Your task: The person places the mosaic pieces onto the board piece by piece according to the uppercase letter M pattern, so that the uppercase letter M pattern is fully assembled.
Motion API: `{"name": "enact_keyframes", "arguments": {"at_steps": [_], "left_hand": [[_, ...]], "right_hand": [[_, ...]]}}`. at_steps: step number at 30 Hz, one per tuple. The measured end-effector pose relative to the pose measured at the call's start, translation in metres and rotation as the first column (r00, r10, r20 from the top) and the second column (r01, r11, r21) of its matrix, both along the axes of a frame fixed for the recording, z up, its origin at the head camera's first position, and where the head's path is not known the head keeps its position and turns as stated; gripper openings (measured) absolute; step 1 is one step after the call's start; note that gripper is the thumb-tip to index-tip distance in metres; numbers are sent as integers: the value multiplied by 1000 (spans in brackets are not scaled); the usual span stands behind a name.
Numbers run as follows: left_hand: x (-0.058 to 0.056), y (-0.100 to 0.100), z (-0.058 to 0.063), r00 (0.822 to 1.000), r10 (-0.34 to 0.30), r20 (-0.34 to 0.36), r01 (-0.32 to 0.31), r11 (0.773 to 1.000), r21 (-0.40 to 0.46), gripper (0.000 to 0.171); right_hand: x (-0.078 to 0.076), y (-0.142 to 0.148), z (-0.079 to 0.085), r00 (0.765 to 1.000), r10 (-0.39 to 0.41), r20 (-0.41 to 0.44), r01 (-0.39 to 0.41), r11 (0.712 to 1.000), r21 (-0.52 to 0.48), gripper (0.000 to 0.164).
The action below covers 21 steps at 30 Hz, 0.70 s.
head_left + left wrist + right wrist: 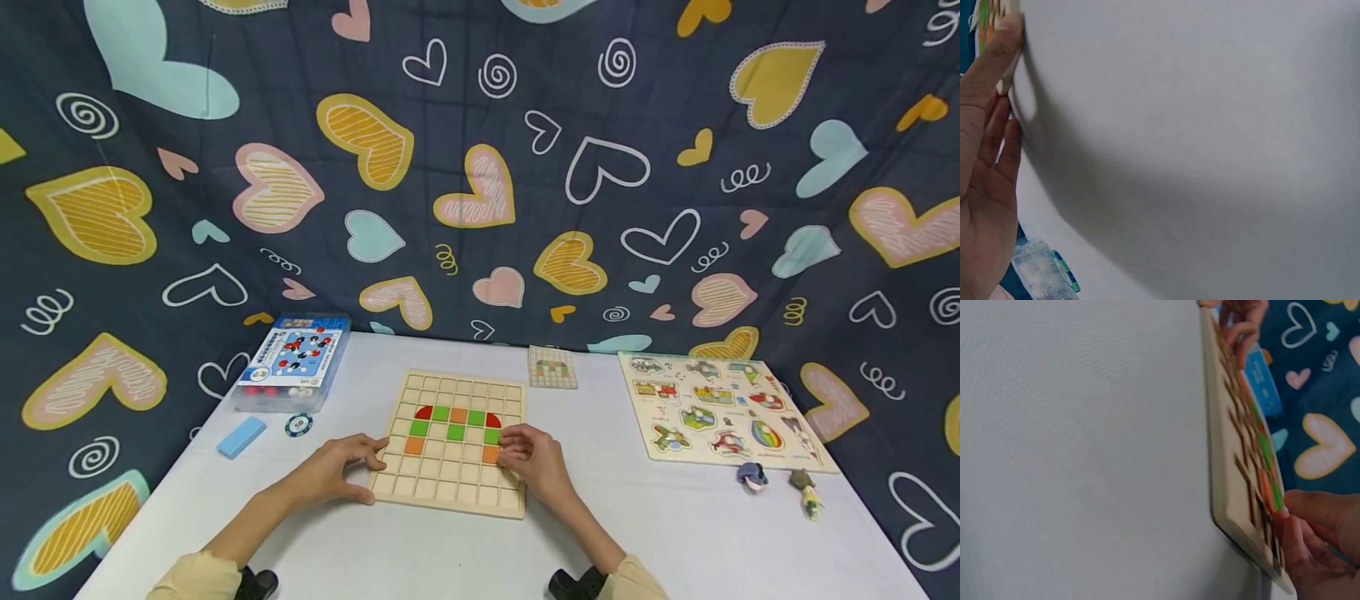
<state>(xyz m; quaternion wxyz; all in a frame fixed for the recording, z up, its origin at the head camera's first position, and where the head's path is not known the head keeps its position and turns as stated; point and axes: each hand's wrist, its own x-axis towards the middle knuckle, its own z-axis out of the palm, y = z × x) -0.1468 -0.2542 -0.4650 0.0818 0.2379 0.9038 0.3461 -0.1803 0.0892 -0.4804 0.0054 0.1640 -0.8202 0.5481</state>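
Note:
A wooden grid board [450,492] lies on the white table, with red, green and orange pieces in an arch-like pattern. My left hand [337,467] holds its left edge, thumb near the front corner; the left wrist view shows this hand [988,150] against the board's edge. At the right edge, my right hand [536,462] has curled fingers, thumb and fingertips at an orange square tile [490,455] below a green tile [491,436]. The right wrist view shows thumb and finger of this hand [1322,537] close together there, partly hiding the tile.
Behind the board stands a small pattern card [552,368]. To the left are a clear-sided box [292,362], a blue block [242,437] and a round chip [298,425]. A picture puzzle board [720,408] and two small figures [752,477] lie at right.

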Motion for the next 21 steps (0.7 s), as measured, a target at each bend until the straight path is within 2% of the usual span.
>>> {"name": "enact_keyframes", "arguments": {"at_steps": [4,7,9,12,14,16,19,21], "left_hand": [[3,0,0,999,-13,51,12,999,35,36],[7,-3,0,997,-23,76,17,997,80,39],[9,-5,1,998,4,61,-10,995,97,45],[11,-4,2,994,104,-35,-102,993,63,55],[8,1,1,976,175,-131,-178,984,-10,60],[3,10,0,945,219,-243,-252,961,-111,63],[-9,26,-3,899,253,-358,-352,903,-244,69],[-16,37,-4,876,283,-390,-411,862,-297,74]], "right_hand": [[-2,15,1,999,-36,-5,37,998,54,26],[-3,31,2,993,-89,-78,102,980,171,29],[-4,40,4,981,-125,-150,161,952,259,34],[-7,51,9,946,-159,-281,263,886,382,43],[-10,54,10,925,-169,-341,316,840,441,48],[-13,53,10,905,-168,-390,358,797,487,53],[-17,47,8,891,-161,-425,391,749,535,61],[-19,42,6,884,-152,-442,402,731,552,65]]}}
